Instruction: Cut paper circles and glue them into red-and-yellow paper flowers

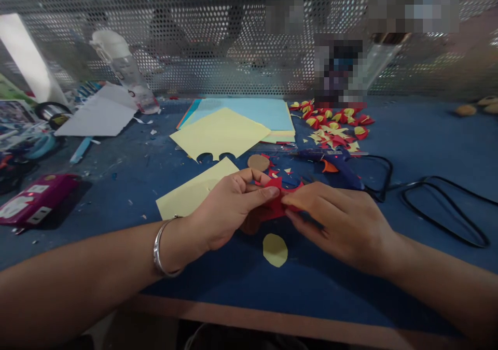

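Left hand and right hand are pinching the red paper cutout from opposite sides, just beyond the yellow oval. Judgement: a light, even grip avoids tearing.

Blue worktable before a perforated metal screen. 1 pale yellow sheet with scalloped cutouts overlaps a light blue stack — a 2nd yellow sheet lies nearer. A blue glue gun with black cable sits beside a heap of red-and-yellow petals. Near edge: a yellow oval. Left — a magenta box, a white bottle.
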Available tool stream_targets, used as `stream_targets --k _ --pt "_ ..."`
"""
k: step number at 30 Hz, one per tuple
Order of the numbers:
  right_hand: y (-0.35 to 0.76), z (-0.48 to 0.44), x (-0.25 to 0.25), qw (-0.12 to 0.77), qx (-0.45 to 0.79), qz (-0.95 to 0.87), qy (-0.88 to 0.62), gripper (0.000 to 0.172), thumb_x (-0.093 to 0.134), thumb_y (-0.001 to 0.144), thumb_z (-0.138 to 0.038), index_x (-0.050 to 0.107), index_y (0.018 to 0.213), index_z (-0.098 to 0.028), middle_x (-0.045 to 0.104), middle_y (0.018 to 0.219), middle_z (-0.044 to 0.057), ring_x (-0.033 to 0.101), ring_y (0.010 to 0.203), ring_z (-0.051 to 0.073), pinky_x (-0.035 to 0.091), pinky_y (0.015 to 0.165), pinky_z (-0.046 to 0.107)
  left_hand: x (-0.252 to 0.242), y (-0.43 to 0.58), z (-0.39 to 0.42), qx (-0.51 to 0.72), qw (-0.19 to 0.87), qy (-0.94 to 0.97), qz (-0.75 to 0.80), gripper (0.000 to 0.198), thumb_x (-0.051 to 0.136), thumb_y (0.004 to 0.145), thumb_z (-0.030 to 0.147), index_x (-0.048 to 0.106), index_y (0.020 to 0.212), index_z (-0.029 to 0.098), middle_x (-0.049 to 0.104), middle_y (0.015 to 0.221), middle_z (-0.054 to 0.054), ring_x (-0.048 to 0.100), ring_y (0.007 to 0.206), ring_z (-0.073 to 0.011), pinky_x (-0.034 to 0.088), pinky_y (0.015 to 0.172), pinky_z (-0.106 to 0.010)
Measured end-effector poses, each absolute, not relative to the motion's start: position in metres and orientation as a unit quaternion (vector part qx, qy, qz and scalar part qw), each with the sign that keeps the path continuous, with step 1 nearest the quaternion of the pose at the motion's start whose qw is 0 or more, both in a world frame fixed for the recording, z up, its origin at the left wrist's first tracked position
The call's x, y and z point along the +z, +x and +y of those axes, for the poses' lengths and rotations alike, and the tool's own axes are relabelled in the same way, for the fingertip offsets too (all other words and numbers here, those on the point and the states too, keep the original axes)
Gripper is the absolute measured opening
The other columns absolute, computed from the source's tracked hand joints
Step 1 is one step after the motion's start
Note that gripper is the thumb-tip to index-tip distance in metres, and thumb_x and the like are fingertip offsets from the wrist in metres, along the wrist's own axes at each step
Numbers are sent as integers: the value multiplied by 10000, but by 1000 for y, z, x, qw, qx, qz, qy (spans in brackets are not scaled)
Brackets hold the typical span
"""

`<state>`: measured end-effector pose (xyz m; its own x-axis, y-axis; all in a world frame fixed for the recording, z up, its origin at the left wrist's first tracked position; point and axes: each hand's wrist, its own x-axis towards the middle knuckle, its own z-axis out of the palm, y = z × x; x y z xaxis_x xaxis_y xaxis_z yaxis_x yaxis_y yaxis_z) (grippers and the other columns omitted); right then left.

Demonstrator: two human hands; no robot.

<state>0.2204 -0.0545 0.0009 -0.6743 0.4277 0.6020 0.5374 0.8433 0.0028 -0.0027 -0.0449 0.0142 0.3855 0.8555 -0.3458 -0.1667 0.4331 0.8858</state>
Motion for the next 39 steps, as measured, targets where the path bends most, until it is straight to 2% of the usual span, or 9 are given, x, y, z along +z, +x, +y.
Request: stream_targets --k 4,8,11,14,18,24,30,36,39 --pt "221 -54 -1 298 -115 -913 -253 92 619 1048 -144 640 1129 -182 784 964 49 750 849 165 575 726 282 14 0 -47 346 741 395 419 363 870 871 339 527 905 226 668 620 70 526 449 -55 306 401 -155" --pt "222 -56 -1 297 -119 -916 -242 107 619 1037 -129 642 1122 -190 787 954 39 724 781 151 542 666 279 16 1 -48 331 749 384 427 450 966 756 316 556 910 209 709 680 50 602 538 -57 286 438 -145" --pt "220 -56 2 310 -80 -914 -251 86 597 1042 -135 651 1078 -191 776 923 34 736 804 148 542 680 262 17 2 -49 328 743 383 440 295 894 834 225 624 951 189 742 763 18 666 615 -71 316 475 -148" --pt "217 -56 3 333 2 -896 -292 78 591 1039 -147 654 1029 -192 741 873 23 702 729 126 522 641 239 16 3 -49 337 731 394 444 85 767 940 203 688 951 175 735 774 -1 679 618 -86 325 474 -167" --pt "214 -57 4 366 87 -861 -343 78 606 1020 -163 654 974 -205 703 822 7 628 637 108 480 564 226 14 4 -49 339 717 439 423 112 785 908 236 715 868 157 716 736 -9 694 649 -111 308 459 -171" --pt "214 -57 5 372 149 -828 -393 85 627 993 -213 676 924 -213 694 775 -4 585 575 96 455 515 224 14 1 -53 345 671 531 385 156 758 906 297 728 859 151 722 794 -2 691 745 -107 469 605 -181" --pt "214 -56 4 376 162 -820 -401 79 647 984 -215 684 915 -210 684 758 -8 569 570 86 454 518 211 8 0 -53 355 613 595 380 141 787 860 232 744 950 133 748 884 -20 671 790 -102 514 746 -209" --pt "212 -56 6 379 172 -818 -397 104 643 987 -213 672 887 -208 661 732 -11 551 560 84 443 515 212 7 1 -53 353 612 588 395 72 737 886 189 743 921 127 708 764 1 639 705 -90 472 632 -185" --pt "213 -57 6 380 174 -819 -394 106 643 994 -208 676 893 -202 665 741 -17 564 572 74 457 532 196 9 1 -53 348 610 593 395 37 715 899 165 729 888 133 716 765 -1 658 716 -91 484 630 -177"
